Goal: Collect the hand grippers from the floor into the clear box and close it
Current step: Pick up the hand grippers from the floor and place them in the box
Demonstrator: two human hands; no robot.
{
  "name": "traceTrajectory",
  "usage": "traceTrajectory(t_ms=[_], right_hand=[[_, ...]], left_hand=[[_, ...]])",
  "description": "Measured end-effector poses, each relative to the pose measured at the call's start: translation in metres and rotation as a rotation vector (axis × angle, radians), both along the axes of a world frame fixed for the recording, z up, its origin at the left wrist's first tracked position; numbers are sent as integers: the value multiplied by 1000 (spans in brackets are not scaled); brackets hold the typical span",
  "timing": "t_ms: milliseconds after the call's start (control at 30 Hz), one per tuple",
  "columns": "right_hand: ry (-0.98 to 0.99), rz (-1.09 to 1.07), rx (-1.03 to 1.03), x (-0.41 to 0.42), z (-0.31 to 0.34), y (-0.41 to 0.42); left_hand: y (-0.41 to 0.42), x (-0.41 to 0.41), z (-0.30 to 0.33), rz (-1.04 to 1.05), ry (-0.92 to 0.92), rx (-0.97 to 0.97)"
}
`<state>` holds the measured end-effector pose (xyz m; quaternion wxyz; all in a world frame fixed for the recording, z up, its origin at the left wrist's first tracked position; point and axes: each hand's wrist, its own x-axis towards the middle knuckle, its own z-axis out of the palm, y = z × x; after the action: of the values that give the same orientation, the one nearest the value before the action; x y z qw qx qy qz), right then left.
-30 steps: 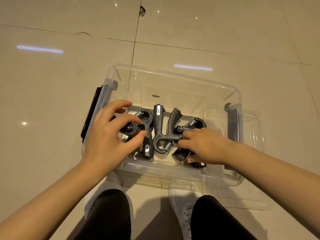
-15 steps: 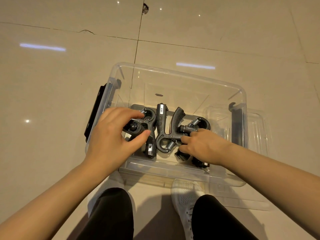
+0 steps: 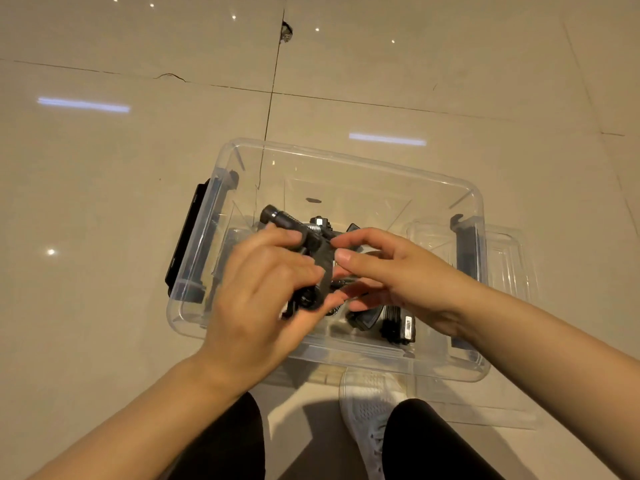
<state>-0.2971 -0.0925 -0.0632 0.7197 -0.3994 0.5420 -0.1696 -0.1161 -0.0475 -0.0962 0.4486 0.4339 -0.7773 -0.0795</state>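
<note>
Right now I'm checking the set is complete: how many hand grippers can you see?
2 clearly. One hand gripper is lifted over the clear box, gripped by the left hand, right hand touching it. Another lies on the box floor. The hands may hide more.

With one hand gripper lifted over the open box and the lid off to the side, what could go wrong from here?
1. The left hand holds the hand gripper partly by fingertips; it might slip onto those below.
2. Set down tilted, it could stick above the clear box rim and block closing.
3. The lid lies partly under the box, so freeing it may shift it.
</note>
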Motion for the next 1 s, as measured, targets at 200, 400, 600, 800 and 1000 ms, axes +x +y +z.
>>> traceTrajectory(t_ms=[200,400,600,800,1000], right_hand=[[101,-190,68,12,-1,2],[411,9,-185,-10,-5,-10],[1168,674,-545,-29,-9,-29],[1375,963,-496,-19,-32,-19],[1487,1220,-479,-19,-44,-9]], left_hand=[[5,-11,-15,-215,-141,-86],[2,-11,-8,-290,-298,4],[-15,43,-7,253,-575,363],[-12,43,-13,300,-670,535],[-10,44,-13,310,-612,492]])
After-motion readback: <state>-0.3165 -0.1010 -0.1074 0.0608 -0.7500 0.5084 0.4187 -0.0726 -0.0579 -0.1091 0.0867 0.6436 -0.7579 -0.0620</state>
